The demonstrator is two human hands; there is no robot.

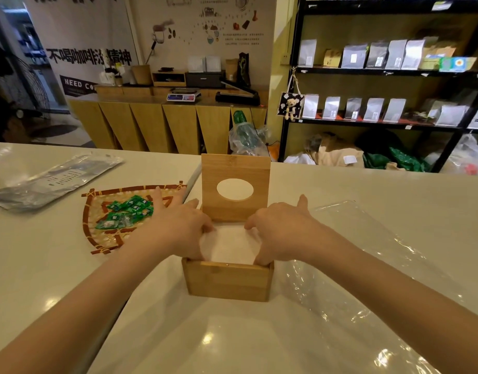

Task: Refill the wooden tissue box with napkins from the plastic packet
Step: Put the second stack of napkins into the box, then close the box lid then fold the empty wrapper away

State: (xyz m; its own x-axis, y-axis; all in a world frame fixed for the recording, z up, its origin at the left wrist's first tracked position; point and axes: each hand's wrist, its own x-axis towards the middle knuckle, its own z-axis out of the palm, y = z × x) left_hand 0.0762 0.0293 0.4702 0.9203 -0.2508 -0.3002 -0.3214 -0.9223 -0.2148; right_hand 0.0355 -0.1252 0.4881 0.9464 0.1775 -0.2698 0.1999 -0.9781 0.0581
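Note:
The wooden tissue box (pixel 228 282) stands in the middle of the white counter, its hinged lid (pixel 235 168) with an oval hole raised upright at the back. A stack of white napkins (pixel 229 247) sits inside the box. My left hand (pixel 178 225) presses on the stack's left side, fingers curled over its edge. On the stack's right side my right hand (pixel 281 230) does the same, fingertips down inside the box. The clear plastic packet (pixel 367 265) lies flat on the counter right of the box and looks empty.
A woven bamboo tray (pixel 97 209) holding green-wrapped candies (pixel 127 211) lies left of the box, partly under my left hand. A grey plastic bag (pixel 51 179) rests at the far left. Beyond the counter are a wooden cabinet and shelves of bags.

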